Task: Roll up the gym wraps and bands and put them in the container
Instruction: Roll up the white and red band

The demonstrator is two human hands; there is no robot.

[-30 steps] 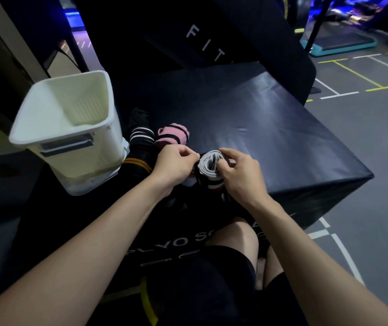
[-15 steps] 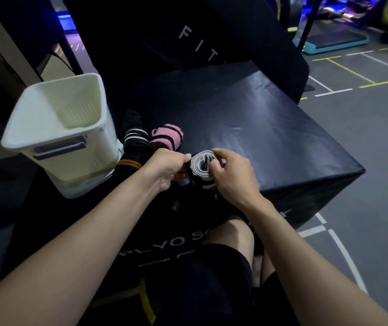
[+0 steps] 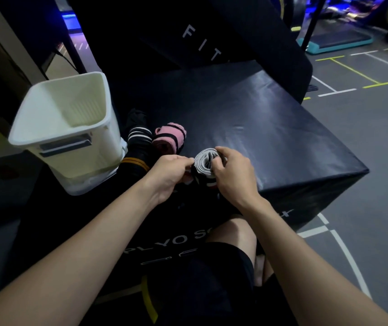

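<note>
A grey-and-black wrap [image 3: 203,164], rolled into a coil, sits pinched between both hands, with pink [image 3: 170,140] and seemingly black striped rolls [image 3: 138,141] just beyond the left hand [image 3: 168,176], beside the white container [image 3: 70,128].

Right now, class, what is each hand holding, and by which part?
Both hold the grey-and-black rolled fabric wrap: the right hand grips its spiral end and side, the left hand pinches its opposite side.

Rolled wraps [image 3: 155,142] between hands [image 3: 202,172] and container [image 3: 70,128].
</note>
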